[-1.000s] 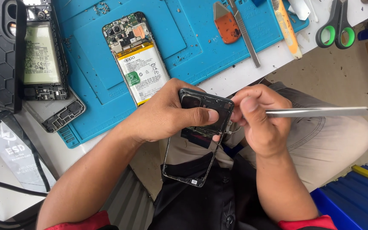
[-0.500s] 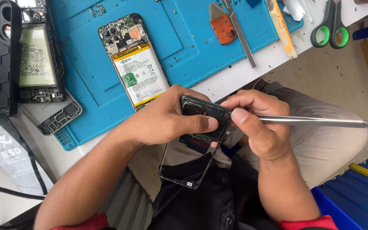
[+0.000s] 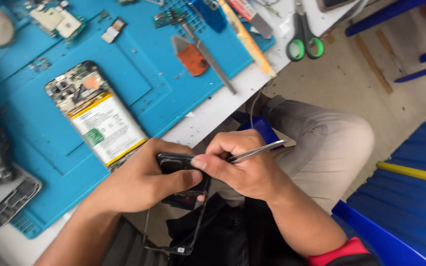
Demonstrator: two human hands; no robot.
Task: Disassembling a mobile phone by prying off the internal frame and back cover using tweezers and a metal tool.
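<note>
- Blue mat [image 3: 139, 93] on tabletop [image 3: 208, 116]; opened phone [image 3: 97, 116] lies on it.
- Left hand [image 3: 141, 180] clasps black frame [image 3: 181, 197] over the lap, below the tabletop edge.
- Right hand [image 3: 242, 165] pinches tweezers [image 3: 255, 151], tips at frame's top.

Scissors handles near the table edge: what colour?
Green inside black loops; the scissors lie on the white table. Head view, the only one.
</note>
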